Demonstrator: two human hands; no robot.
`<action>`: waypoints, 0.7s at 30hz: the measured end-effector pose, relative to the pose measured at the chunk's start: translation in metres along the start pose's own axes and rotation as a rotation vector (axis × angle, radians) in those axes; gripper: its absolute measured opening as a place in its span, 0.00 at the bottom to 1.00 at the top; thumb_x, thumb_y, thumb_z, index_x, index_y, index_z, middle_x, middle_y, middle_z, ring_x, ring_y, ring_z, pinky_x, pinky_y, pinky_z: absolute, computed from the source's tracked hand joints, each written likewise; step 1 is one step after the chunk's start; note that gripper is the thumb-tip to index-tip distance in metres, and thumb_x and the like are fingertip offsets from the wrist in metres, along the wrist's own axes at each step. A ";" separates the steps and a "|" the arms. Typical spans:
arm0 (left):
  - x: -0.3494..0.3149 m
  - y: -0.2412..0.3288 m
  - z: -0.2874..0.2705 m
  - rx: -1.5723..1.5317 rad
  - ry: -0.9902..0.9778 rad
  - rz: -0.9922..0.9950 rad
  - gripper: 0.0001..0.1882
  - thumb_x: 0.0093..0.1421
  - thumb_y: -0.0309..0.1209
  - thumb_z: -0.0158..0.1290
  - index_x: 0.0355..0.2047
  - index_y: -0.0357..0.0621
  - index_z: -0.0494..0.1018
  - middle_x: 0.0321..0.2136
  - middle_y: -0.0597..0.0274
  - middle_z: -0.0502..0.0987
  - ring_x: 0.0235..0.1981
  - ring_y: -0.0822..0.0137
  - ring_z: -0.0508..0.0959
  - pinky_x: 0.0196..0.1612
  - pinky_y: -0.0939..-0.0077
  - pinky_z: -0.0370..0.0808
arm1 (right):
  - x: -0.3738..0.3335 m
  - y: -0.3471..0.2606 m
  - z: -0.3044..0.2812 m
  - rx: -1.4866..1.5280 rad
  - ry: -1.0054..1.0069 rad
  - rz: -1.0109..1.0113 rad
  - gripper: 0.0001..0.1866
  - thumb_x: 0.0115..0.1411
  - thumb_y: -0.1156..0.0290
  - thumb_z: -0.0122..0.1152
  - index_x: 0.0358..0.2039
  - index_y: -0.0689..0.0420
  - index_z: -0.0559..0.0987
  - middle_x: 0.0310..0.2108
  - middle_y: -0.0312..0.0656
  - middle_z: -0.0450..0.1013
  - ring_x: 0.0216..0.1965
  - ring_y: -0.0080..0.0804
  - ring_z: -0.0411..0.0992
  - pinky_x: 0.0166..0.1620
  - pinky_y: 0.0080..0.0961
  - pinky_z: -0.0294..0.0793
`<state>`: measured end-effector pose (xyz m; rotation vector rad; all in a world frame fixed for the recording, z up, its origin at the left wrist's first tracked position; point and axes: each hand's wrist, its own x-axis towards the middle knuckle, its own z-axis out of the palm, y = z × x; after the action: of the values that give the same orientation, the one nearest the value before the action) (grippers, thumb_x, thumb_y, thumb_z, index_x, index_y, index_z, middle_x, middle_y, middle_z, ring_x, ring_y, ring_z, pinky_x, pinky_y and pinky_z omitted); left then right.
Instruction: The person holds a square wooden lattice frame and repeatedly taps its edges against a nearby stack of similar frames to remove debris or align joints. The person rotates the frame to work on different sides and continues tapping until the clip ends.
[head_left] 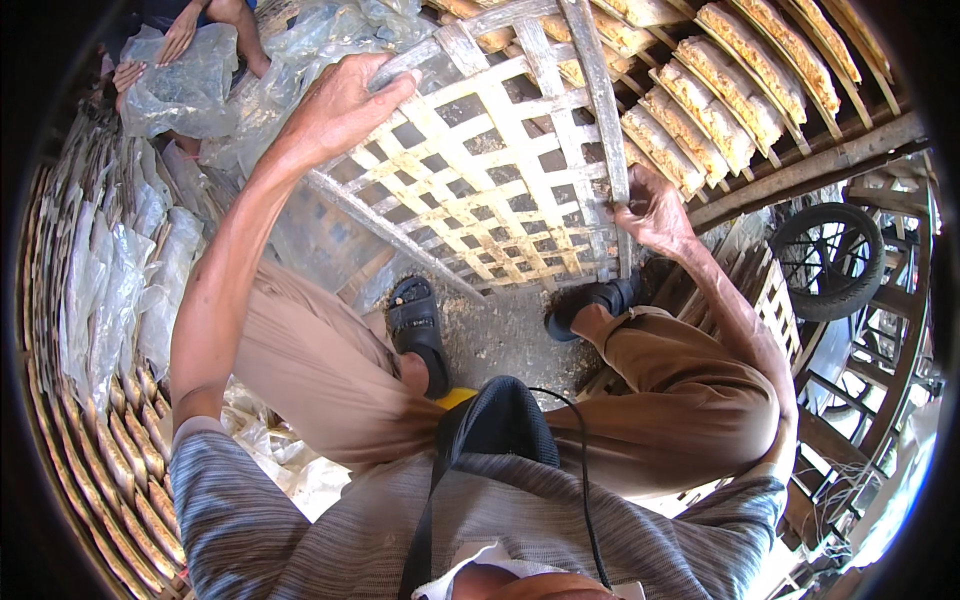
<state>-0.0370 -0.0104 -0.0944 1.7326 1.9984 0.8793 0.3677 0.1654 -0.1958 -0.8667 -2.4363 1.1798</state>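
A woven bamboo lattice tray (548, 106) with a weathered grey wooden frame stands tilted in front of me, between my feet. My left hand (345, 108) is closed around its upper left edge, the thumb lying along the frame. At the right-hand frame bar, my right hand (655, 212) pinches the wood between thumb and curled fingers. Pale crumbs cling to parts of the lattice, and the floor shows through its gaps.
Shelves at upper right hold rows of pale, orange-brown slabs (705, 125). Stacked trays with plastic sheets (120, 290) stand at left. Another person's hand (181, 35) handles a clear plastic sheet (185, 85) at upper left. A wheel (829, 262) is at right.
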 end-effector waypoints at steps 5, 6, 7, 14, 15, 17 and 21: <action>-0.004 0.006 0.001 0.074 0.039 -0.028 0.24 0.73 0.49 0.55 0.41 0.36 0.81 0.24 0.64 0.77 0.27 0.71 0.76 0.34 0.66 0.75 | 0.006 -0.020 0.005 -0.265 0.081 -0.113 0.19 0.56 0.70 0.66 0.48 0.64 0.81 0.23 0.45 0.79 0.22 0.24 0.75 0.28 0.30 0.77; -0.004 0.003 0.000 0.086 0.042 -0.051 0.24 0.73 0.50 0.55 0.41 0.38 0.81 0.21 0.63 0.77 0.24 0.71 0.78 0.32 0.64 0.76 | 0.009 -0.029 0.004 -0.278 0.026 -0.057 0.17 0.57 0.71 0.65 0.46 0.65 0.82 0.23 0.45 0.79 0.24 0.25 0.77 0.30 0.30 0.78; -0.006 -0.001 0.001 0.097 0.046 -0.076 0.23 0.72 0.51 0.55 0.40 0.40 0.82 0.19 0.62 0.77 0.22 0.70 0.79 0.30 0.62 0.77 | 0.010 -0.036 0.001 -0.294 -0.032 -0.004 0.15 0.58 0.72 0.65 0.44 0.65 0.82 0.24 0.44 0.80 0.26 0.26 0.80 0.31 0.30 0.79; -0.007 0.022 -0.003 0.096 -0.013 -0.139 0.22 0.72 0.50 0.56 0.36 0.41 0.80 0.18 0.64 0.76 0.19 0.69 0.79 0.34 0.55 0.80 | 0.008 -0.010 0.002 -0.155 -0.079 0.019 0.09 0.63 0.75 0.59 0.40 0.68 0.80 0.27 0.44 0.81 0.32 0.31 0.83 0.37 0.31 0.81; -0.007 0.024 -0.004 0.119 -0.018 -0.133 0.21 0.72 0.49 0.56 0.37 0.41 0.80 0.18 0.64 0.76 0.18 0.69 0.78 0.35 0.55 0.80 | 0.008 -0.018 0.005 -0.195 -0.042 0.024 0.10 0.63 0.74 0.59 0.42 0.68 0.80 0.28 0.45 0.81 0.31 0.32 0.82 0.37 0.31 0.81; -0.004 0.020 -0.002 0.138 0.034 -0.081 0.23 0.72 0.50 0.56 0.43 0.39 0.81 0.22 0.59 0.79 0.20 0.67 0.79 0.34 0.57 0.80 | 0.011 -0.022 0.018 -0.151 0.113 -0.024 0.19 0.62 0.73 0.62 0.52 0.67 0.78 0.32 0.49 0.81 0.32 0.37 0.81 0.39 0.37 0.81; -0.006 0.009 0.002 0.145 0.056 -0.049 0.29 0.74 0.51 0.54 0.57 0.34 0.79 0.38 0.47 0.85 0.33 0.58 0.85 0.45 0.51 0.82 | 0.029 -0.003 0.012 -0.143 0.088 -0.013 0.26 0.61 0.71 0.65 0.59 0.67 0.77 0.38 0.54 0.83 0.40 0.44 0.82 0.48 0.41 0.81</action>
<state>-0.0281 -0.0151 -0.0907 1.7443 2.1805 0.7927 0.3378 0.1750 -0.2008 -0.9215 -2.4741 0.9521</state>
